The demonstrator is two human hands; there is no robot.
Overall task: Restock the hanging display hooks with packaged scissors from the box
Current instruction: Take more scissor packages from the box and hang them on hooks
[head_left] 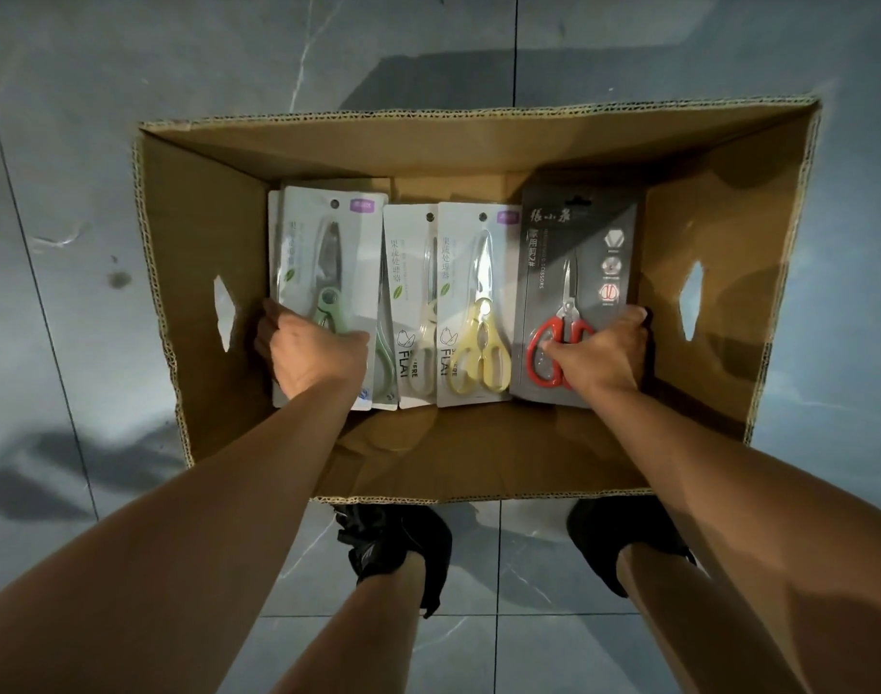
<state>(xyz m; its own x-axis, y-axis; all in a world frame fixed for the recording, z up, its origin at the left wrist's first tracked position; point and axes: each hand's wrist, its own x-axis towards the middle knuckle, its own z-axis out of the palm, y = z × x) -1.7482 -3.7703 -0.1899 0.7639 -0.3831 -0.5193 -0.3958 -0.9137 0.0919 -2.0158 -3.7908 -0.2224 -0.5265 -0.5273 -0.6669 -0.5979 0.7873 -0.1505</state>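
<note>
On the tiled floor point(77, 192), in the box point(203, 217), left grip point(310, 355) clasped a green-scissors pack point(323, 232), right grip point(598, 355) a red-scissors pack point(578, 252): probably light, stiff, best held low.

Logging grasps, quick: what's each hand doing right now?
Left hand: grips the green scissors pack.
Right hand: grips the red scissors pack.
</note>
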